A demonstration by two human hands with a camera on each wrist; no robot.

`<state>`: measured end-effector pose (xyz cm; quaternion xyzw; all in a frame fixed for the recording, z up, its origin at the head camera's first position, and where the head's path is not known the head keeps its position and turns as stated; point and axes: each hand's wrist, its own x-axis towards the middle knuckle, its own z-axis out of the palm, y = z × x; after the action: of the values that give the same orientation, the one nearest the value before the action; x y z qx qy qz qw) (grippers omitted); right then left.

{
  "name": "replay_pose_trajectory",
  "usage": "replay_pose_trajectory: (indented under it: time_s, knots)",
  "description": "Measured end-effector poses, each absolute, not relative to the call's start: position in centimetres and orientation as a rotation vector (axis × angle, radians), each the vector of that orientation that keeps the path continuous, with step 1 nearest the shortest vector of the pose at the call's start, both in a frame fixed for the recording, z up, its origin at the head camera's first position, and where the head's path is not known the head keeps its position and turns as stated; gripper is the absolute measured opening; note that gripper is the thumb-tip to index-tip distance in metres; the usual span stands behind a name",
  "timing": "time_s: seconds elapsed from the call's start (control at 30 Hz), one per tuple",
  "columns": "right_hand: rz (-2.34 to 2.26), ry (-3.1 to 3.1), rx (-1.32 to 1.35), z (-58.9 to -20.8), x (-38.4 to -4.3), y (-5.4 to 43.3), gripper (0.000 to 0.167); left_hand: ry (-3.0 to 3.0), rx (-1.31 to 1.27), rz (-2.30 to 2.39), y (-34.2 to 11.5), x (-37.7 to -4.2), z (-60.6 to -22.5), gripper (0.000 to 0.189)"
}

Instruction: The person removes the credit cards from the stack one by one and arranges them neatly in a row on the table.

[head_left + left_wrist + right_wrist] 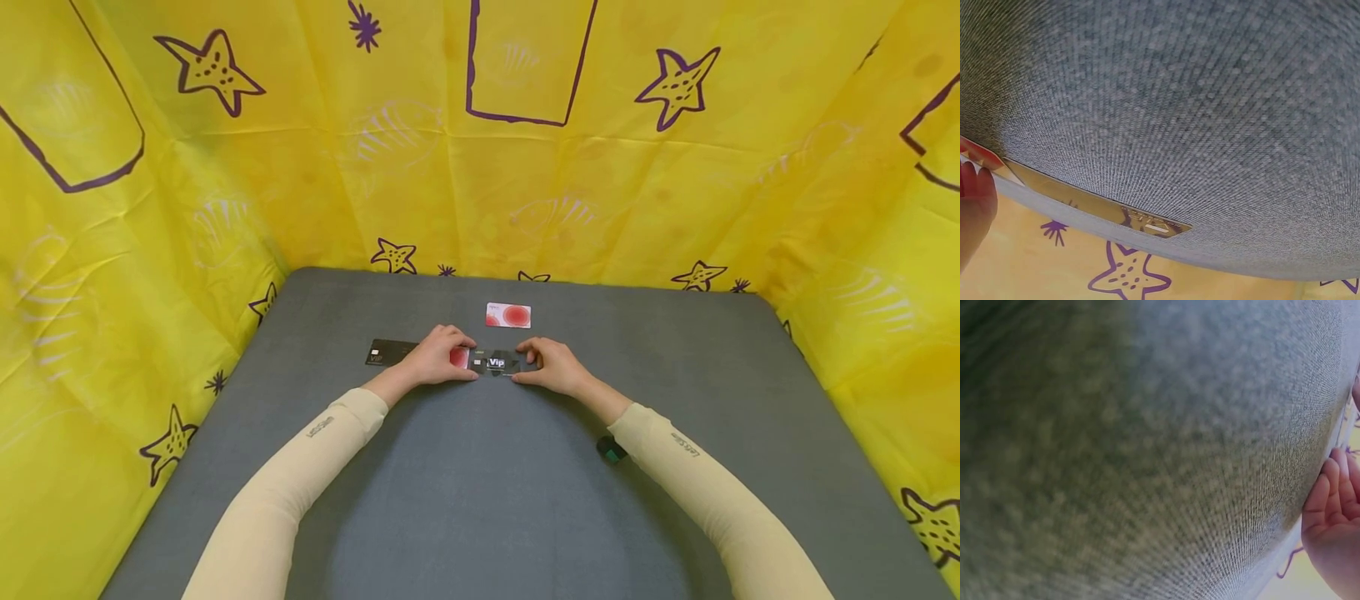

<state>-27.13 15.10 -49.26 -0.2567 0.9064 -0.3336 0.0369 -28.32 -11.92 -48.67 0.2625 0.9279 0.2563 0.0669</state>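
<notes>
In the head view a dark card marked "Vip" point(496, 363) lies between the two hands. My left hand point(435, 354) pinches its left end, forefinger at the far edge and thumb at the near edge. My right hand point(557, 367) holds its right end the same way, the other fingers curled in. Beneath the left hand a red-and-white card point(460, 357) shows partly, the rest hidden by the fingers. Left of it lies a black VIP card point(385, 352), also seen as a shiny card point(1094, 201) in the left wrist view.
Another white card with red circles point(508, 315) lies farther back on the grey table point(465, 492). Yellow cloth point(480, 192) with drawn starfish hangs round the back and sides. A dark band with a green patch point(611, 450) shows beside the right sleeve.
</notes>
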Motion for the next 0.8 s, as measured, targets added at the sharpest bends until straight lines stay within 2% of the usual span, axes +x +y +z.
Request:
replay_pose_trajectory:
  time_s: [0.8]
  knots:
    - [-1.141,2.781,-0.728,-48.9,-27.3,15.1,0.050,2.772,0.701,1.003,-10.9,-28.5,-47.9,0.067]
